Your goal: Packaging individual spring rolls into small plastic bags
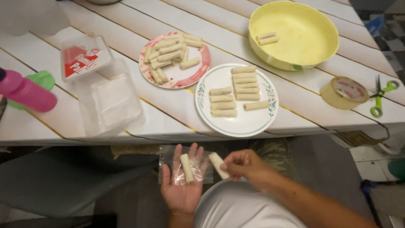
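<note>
Below the table edge, my left hand lies palm up with a clear plastic bag spread over it and one pale roll resting on the fingers. My right hand pinches a second pale roll just right of the bag. On the table above, a white plate carries several rolls in two rows, and a pink-rimmed plate holds a loose heap of them. A yellow bowl at the back right contains two rolls.
A clear plastic box and its lid with a red label sit on the left. A pink bottle and green object lie at the far left. A tape roll and green-handled scissors sit at the right edge.
</note>
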